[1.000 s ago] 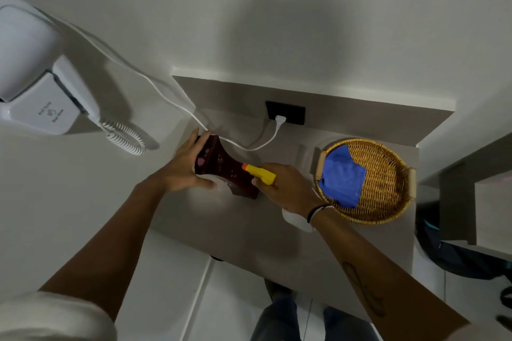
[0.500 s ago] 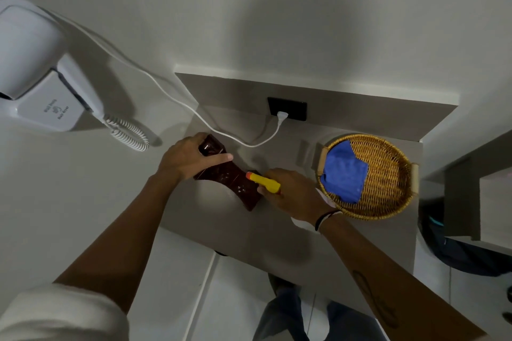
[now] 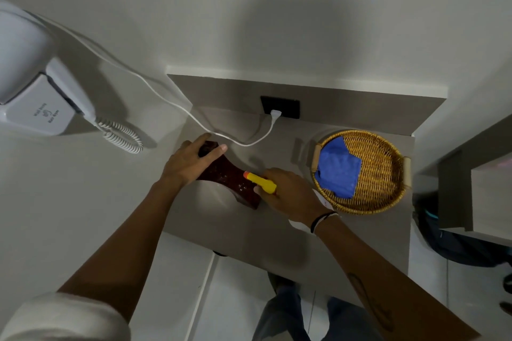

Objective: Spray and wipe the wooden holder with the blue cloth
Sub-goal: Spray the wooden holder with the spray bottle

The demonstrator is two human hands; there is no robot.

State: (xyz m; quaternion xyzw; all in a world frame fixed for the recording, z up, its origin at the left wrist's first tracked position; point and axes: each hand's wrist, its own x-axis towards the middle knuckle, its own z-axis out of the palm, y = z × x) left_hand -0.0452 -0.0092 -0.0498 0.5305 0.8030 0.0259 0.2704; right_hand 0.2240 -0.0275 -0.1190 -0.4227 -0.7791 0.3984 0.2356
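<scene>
**Two hands on the holder**

Both our hands are at work on the grey counter (image 3: 277,241). Our left hand (image 3: 188,165) grips the far-left end of the dark wooden holder (image 3: 227,174), fingers curled over it. Our right hand (image 3: 291,194) is wrapped round a spray bottle (image 3: 260,182) — its yellow nozzle points at the holder's near end. Right of us, the blue cloth (image 3: 338,171) lies in a wicker basket (image 3: 388,174), untouched.

dark red-brown holder (image 3: 227,174), blue cloth (image 3: 338,171), yellow nozzle (image 3: 260,182)
</scene>
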